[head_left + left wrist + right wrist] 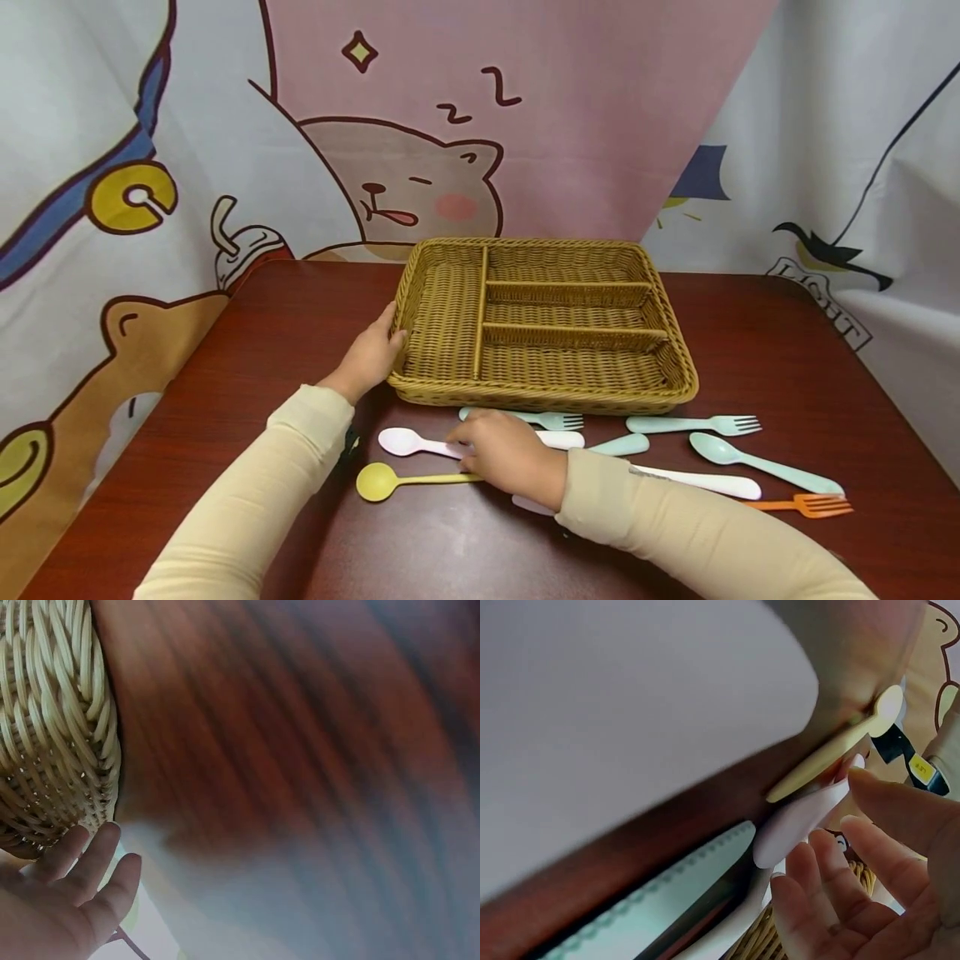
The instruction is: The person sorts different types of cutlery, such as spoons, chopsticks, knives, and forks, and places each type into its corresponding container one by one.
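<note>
On the left, my left hand [369,357] grips the side of a woven wicker basket [543,393], with the thumb over its rim. Its fingers [97,866] lie against the outer wall in the left wrist view. My right hand [510,454] reaches down over the cutlery in front of the basket. Thumb and fingers are apart, on either side of the handle of a pink spoon [401,442]; the thumb tip is right at that handle [802,821] in the right wrist view. Below it lies a yellow spoon [377,482]. A serrated pale green knife [667,900] lies close by.
Pale green forks [558,420] lie along the basket's front, another fork [723,425] farther right. A pale green spoon [716,448], a white handle [708,482] and an orange fork [821,505] lie at right. The basket has several compartments. A printed curtain [570,108] stands behind the table.
</note>
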A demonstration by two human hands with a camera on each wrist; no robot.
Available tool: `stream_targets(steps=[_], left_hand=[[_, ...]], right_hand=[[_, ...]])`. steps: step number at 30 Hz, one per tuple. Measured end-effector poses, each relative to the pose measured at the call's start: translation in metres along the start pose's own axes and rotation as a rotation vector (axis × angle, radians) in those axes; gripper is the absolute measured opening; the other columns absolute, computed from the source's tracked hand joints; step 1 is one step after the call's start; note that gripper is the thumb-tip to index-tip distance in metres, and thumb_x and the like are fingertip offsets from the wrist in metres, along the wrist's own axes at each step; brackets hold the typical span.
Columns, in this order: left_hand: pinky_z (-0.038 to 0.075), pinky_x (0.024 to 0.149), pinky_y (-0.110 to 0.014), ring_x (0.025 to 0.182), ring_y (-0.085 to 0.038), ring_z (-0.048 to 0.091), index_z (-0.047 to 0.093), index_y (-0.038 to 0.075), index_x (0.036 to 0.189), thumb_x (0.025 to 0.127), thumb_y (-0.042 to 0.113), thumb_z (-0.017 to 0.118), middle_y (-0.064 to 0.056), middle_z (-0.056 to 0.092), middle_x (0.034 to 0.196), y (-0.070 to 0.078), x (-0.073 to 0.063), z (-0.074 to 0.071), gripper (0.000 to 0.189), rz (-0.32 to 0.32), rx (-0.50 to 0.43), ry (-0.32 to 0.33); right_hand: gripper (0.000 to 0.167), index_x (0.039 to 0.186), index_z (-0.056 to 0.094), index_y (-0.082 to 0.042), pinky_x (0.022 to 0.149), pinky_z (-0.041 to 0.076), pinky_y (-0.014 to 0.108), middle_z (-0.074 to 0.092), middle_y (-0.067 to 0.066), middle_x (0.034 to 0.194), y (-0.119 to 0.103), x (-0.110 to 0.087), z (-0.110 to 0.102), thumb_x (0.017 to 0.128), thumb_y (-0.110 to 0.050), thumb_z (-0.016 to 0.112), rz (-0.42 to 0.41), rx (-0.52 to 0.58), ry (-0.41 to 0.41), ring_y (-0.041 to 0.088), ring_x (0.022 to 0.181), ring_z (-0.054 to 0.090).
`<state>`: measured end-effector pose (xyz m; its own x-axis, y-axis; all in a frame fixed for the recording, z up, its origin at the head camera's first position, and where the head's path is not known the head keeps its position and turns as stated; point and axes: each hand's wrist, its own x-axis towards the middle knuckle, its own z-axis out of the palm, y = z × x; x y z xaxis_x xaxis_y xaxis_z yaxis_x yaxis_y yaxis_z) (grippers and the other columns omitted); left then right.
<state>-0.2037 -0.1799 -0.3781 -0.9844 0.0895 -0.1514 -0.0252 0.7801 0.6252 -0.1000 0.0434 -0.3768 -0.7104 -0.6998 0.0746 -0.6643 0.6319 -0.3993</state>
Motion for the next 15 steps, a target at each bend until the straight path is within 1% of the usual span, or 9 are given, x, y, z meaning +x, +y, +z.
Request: stream_targets(steps=[5, 8, 11, 15], left_hand=[[0.023, 0.114, -0.049, 0.142, -0.036, 0.024, -0.002, 0.006, 0.156, 0.106, 0.022, 0.034, -0.024, 0.019, 0.156, 0.0013, 0.0015, -0.001, 0.064, -0.005, 0.017, -0.036], [0.023, 0.114, -0.049, 0.142, -0.036, 0.023, -0.003, 0.005, 0.155, 0.106, 0.021, 0.034, -0.025, 0.018, 0.156, 0.0034, 0.0019, -0.0015, 0.064, -0.003, 0.038, -0.046], [0.023, 0.114, -0.049, 0.142, -0.037, 0.024, -0.002, 0.004, 0.155, 0.106, 0.019, 0.034, -0.026, 0.02, 0.155, 0.0038, 0.0028, -0.0007, 0.063, 0.006, 0.058, -0.039], [0.024, 0.114, -0.048, 0.142, -0.037, 0.025, 0.001, 0.003, 0.155, 0.105, 0.019, 0.035, -0.026, 0.022, 0.155, 0.0043, 0.0024, 0.0005, 0.063, 0.01, 0.084, -0.02]], right_hand=[[0.026, 0.099, 0.077, -0.012, 0.062, 0.05, 0.027, 0.062, -0.001, 0.082, -0.0012, 0.0013, 0.0026, 0.074, -0.01, 0.08, 0.0, -0.062, -0.001, 0.015, 0.075, 0.062], [0.025, 0.097, 0.077, -0.013, 0.061, 0.05, 0.027, 0.06, -0.001, 0.081, -0.0018, 0.0018, 0.0048, 0.072, -0.01, 0.081, 0.002, -0.101, -0.001, 0.015, 0.076, 0.063], [0.024, 0.093, 0.076, -0.015, 0.058, 0.05, 0.028, 0.058, -0.002, 0.079, -0.0024, 0.0022, 0.0069, 0.071, -0.009, 0.08, -0.005, -0.147, 0.013, 0.015, 0.074, 0.063], [0.021, 0.087, 0.075, -0.016, 0.054, 0.048, 0.029, 0.057, -0.002, 0.075, -0.0031, 0.0032, 0.0093, 0.069, -0.004, 0.076, -0.024, -0.189, 0.049, 0.015, 0.07, 0.062]])
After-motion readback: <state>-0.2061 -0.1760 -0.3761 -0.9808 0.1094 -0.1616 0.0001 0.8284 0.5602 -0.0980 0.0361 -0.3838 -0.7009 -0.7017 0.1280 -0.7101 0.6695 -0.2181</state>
